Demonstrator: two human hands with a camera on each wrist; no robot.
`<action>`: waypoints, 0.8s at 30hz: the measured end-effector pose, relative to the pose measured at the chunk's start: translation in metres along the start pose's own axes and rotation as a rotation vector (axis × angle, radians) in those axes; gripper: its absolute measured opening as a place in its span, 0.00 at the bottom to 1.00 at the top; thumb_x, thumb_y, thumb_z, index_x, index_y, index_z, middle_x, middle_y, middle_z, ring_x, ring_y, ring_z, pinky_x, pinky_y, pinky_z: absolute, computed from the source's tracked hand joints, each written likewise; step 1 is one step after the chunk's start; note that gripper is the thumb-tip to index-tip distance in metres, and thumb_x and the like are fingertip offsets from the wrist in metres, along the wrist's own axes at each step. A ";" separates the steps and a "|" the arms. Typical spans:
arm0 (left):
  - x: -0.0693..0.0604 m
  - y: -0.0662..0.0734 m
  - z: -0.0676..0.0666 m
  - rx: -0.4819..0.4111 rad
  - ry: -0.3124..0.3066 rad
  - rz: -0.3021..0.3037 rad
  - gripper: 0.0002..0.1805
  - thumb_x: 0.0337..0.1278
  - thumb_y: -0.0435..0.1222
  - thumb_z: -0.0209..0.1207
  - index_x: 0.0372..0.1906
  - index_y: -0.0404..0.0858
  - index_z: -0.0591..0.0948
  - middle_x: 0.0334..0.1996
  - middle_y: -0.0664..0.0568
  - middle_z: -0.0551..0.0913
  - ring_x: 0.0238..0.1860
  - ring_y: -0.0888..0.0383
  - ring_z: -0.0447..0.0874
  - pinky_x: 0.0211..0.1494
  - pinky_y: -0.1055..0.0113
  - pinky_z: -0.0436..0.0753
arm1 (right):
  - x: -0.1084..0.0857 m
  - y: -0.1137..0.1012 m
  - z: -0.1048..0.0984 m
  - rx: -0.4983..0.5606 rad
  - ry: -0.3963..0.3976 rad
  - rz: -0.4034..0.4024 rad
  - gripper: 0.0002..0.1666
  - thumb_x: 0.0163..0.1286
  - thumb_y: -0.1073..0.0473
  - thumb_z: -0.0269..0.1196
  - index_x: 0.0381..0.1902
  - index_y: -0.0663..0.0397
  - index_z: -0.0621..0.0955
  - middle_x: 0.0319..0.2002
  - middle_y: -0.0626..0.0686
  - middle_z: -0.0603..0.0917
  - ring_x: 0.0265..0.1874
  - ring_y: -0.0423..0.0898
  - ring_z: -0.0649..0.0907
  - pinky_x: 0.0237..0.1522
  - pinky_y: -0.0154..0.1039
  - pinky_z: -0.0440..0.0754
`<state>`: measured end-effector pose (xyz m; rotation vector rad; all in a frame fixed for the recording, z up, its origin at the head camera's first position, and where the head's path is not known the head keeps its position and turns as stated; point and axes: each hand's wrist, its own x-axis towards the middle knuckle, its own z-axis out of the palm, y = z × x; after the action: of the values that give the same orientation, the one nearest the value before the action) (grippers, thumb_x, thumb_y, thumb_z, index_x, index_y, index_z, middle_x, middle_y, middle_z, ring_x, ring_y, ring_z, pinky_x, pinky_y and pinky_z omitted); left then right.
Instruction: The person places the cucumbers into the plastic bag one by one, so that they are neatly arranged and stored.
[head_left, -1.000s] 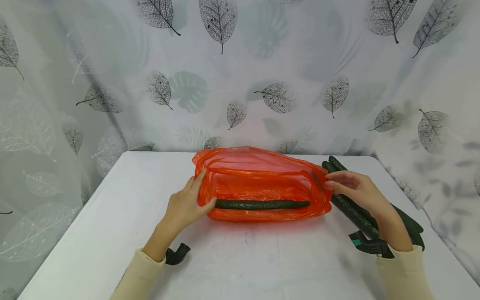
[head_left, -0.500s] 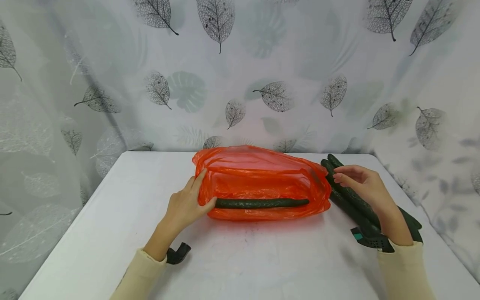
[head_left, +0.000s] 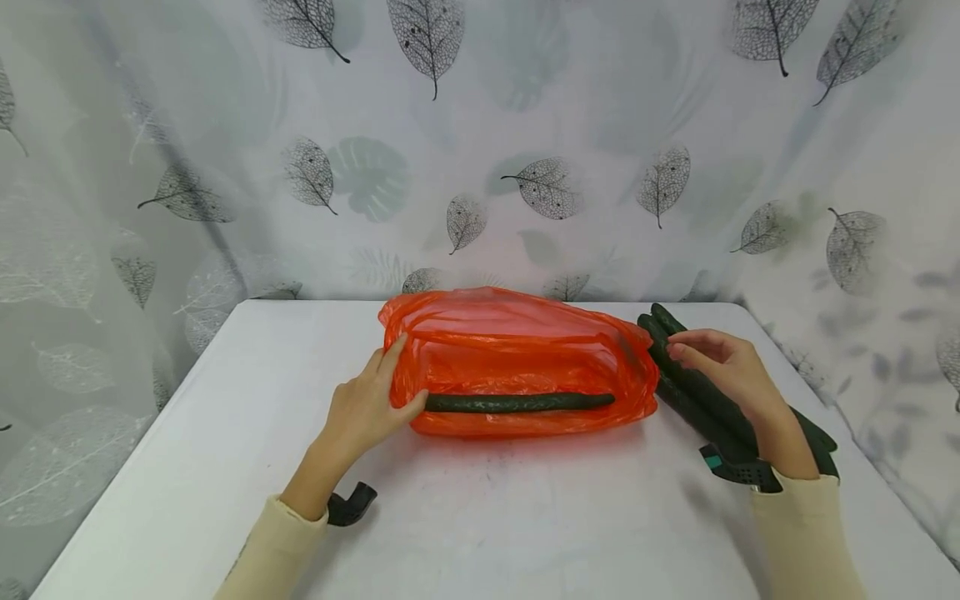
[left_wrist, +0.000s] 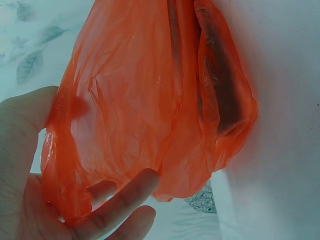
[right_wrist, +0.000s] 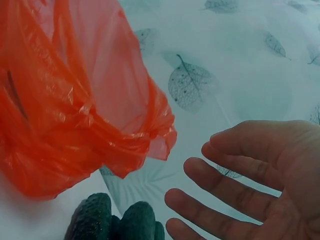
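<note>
Red plastic bag [head_left: 517, 367], one cucumber [head_left: 517, 402] inside, extends rightward from the left hand [head_left: 366, 407], which grips its edge. Steadying it seems the present step; the right hand [head_left: 733, 372], empty, fingers loosely apart, perhaps needs next to grasp other cucumbers [head_left: 684, 398] near it.

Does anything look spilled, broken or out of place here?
Nothing stands out: one cucumber lies in the red plastic bag, the other cucumbers lie together to its right, and no spill or damage shows.

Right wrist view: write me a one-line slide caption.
A bare right hand, holding nothing, beside an orange plastic bag; dark green cucumbers at the lower edge.
</note>
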<state>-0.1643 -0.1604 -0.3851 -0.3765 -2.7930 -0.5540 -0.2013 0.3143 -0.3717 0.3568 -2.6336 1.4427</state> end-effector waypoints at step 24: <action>-0.001 -0.003 0.002 0.000 0.005 0.015 0.44 0.54 0.51 0.62 0.73 0.37 0.62 0.54 0.38 0.76 0.19 0.53 0.75 0.24 0.58 0.80 | 0.000 0.031 -0.003 -0.182 0.021 0.105 0.26 0.72 0.51 0.58 0.60 0.65 0.76 0.47 0.45 0.81 0.41 0.22 0.72 0.41 0.21 0.71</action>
<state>-0.1651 -0.1619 -0.3884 -0.3945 -2.7829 -0.5505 -0.2099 0.3330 -0.3953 0.1854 -2.7758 1.2125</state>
